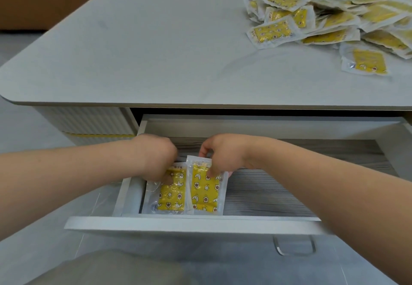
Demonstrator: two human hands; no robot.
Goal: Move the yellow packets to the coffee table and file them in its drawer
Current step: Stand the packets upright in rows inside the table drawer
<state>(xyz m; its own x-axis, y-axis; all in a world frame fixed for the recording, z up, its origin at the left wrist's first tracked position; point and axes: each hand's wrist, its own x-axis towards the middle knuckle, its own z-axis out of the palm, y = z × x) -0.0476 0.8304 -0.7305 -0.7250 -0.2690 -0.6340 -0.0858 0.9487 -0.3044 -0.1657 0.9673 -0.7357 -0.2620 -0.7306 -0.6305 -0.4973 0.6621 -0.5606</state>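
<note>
Head view: left hand, fingers curled, grips the left packet at its top; right hand pinches the right packet by its top edge. Both packets touch in the open drawer, at its left front corner, with grey floor showing rightward. Pile lies on the table, far right.

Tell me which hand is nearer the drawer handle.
Right. The right hand, holding the right packet, is beyond and left of the handle; the left hand, holding the left packet, is farther left.
</note>
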